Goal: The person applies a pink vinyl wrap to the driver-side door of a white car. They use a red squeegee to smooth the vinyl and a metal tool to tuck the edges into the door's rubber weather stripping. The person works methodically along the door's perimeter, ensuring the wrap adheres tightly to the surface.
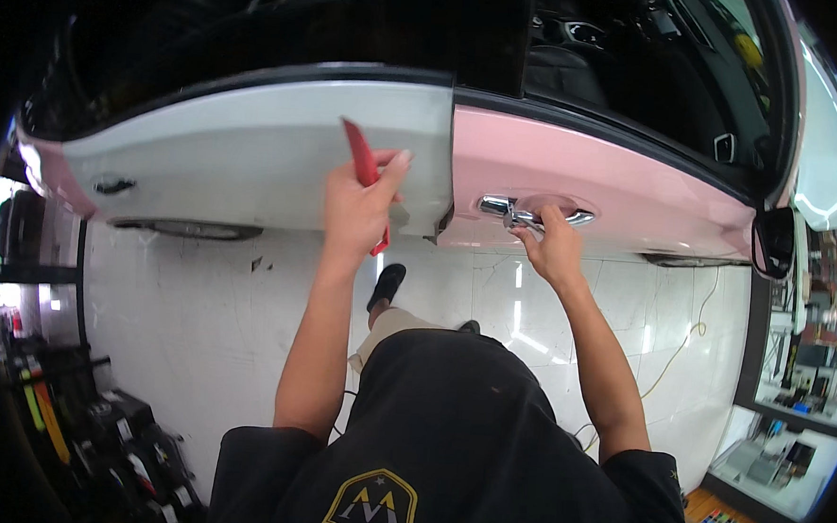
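Note:
My left hand [357, 206] is closed around a long red blade-like pry tool [358, 149]. The tool's tapered end points up and away, in front of the greyish-white door [245, 148], and its other end shows below my fist. To the right, my right hand [554, 245] has its fingers closed on the chrome door handle [582, 216] of the pink door [622, 168]. A short chrome end piece [493, 205] sits just left of the handle's grip part. Between them the chrome looks tilted or separated, and my fingers hide part of it.
At the right stands a black side mirror [772, 244]. A second door handle [115, 187] is on the car's left part. A yellowish cable [687, 347] runs over the pale tiled floor [198, 316]. Black cases [135, 436] stand at lower left, shelves [801, 376] at right.

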A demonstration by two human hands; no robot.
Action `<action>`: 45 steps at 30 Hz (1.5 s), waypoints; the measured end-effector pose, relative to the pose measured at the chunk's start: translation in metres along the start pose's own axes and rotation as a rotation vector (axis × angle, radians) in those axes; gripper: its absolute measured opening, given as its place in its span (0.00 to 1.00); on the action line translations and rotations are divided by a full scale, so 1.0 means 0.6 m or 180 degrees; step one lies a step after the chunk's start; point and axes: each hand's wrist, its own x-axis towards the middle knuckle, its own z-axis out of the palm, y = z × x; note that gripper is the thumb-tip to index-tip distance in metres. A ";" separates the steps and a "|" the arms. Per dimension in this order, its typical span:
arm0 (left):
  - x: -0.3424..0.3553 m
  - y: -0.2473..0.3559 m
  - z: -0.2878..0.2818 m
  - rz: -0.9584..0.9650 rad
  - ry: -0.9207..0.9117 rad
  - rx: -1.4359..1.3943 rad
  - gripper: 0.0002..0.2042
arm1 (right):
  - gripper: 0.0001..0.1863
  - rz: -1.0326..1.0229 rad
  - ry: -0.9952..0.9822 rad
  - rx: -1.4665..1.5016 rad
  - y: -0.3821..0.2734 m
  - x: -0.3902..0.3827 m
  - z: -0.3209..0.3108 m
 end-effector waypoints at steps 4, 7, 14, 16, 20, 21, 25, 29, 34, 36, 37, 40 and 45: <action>-0.043 -0.013 0.057 0.0065 0.0182 0.0256 0.19 | 0.19 -0.0395 0.0079 0.0052 0.025 -0.055 0.010; -0.077 -0.022 0.088 0.0180 0.0438 -0.0162 0.18 | 0.18 -0.0528 -0.0034 0.0174 0.026 -0.088 0.001; -0.184 0.005 0.098 -0.0029 0.0612 0.0066 0.13 | 0.18 -0.0704 -0.0366 0.0415 0.038 -0.191 -0.040; -0.214 0.001 0.101 -0.0187 0.0624 -0.0569 0.11 | 0.17 -0.0689 -0.0412 0.0548 0.034 -0.212 -0.056; -0.259 0.010 0.091 -0.0323 0.0503 -0.0975 0.09 | 0.16 -0.0734 -0.0554 0.0638 0.042 -0.246 -0.072; -0.266 0.010 0.089 -0.0339 0.0448 -0.0967 0.09 | 0.16 -0.0747 -0.0596 0.0661 0.043 -0.253 -0.075; -0.270 0.001 0.068 -0.0774 -0.0005 -0.1045 0.10 | 0.15 -0.0772 -0.0769 0.0661 0.044 -0.265 -0.089; -0.252 -0.021 0.052 -0.1137 -0.0471 -0.1586 0.11 | 0.16 -0.0802 -0.1116 0.0439 0.035 -0.257 -0.106; -0.231 -0.026 0.043 -0.1162 -0.0804 -0.1856 0.11 | 0.16 -0.0869 -0.1200 0.0219 0.025 -0.248 -0.111; -0.229 -0.030 0.042 -0.1130 -0.0921 -0.1918 0.11 | 0.15 -0.0777 -0.1288 0.0191 0.022 -0.246 -0.115; -0.227 -0.032 0.041 -0.1111 -0.0977 -0.1949 0.11 | 0.15 -0.0720 -0.1323 0.0163 0.022 -0.250 -0.114; -0.209 -0.018 0.032 -0.0771 -0.1145 -0.1347 0.08 | 0.15 -0.0749 -0.1370 0.0089 0.018 -0.244 -0.115; -0.238 0.042 0.011 -0.0458 -0.0871 -0.0327 0.09 | 0.16 -0.1050 -0.1421 -0.0029 0.014 -0.234 -0.143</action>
